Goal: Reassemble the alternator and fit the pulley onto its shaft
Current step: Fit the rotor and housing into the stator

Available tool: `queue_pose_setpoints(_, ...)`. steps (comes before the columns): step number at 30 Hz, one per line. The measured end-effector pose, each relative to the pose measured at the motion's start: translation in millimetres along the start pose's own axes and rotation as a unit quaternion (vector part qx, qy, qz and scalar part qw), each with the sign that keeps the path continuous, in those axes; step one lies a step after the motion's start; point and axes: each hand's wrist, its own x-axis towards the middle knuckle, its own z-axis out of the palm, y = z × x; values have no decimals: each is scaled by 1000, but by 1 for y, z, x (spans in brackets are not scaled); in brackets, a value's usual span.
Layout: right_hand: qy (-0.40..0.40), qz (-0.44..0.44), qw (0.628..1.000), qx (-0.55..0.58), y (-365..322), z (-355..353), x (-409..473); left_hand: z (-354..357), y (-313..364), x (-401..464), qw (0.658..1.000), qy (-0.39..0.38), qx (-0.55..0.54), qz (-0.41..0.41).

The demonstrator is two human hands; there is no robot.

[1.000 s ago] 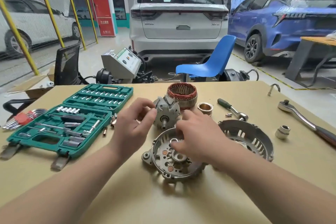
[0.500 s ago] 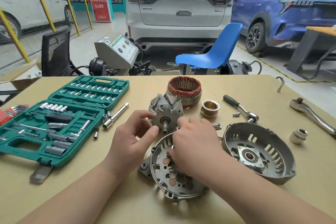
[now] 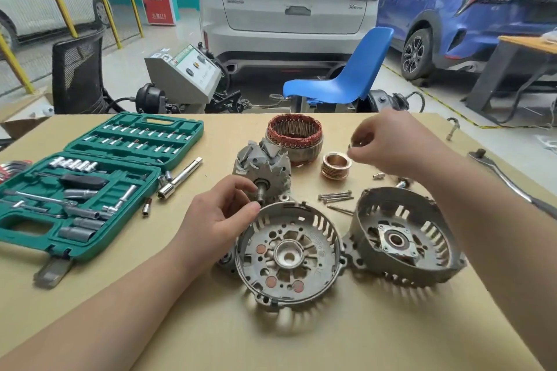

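What is pinched in the blurred right hand [image 3: 388,144] cannot be told; the ratchet handle [image 3: 512,184] is hidden by the forearm.

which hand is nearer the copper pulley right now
Right. The right hand hovers just beside the pulley, pinching something small; the left hand sits farther off at the rotor shaft.

Head-worn view, forward-down, close
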Motion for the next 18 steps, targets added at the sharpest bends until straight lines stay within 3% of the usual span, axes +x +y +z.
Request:
queue_pose_setpoints(3,-67,57,995,-56,31,21,24,1,1,0,1000,-6,4,-4)
queue_pose_setpoints(9,-160,66,979,-110,52,57,42,1,-1,1,999,-20,26,-23)
queue_pose_setpoints(18,-121,87,988,-35,64,59,46,2,-2,2,997,-31,67,-35)
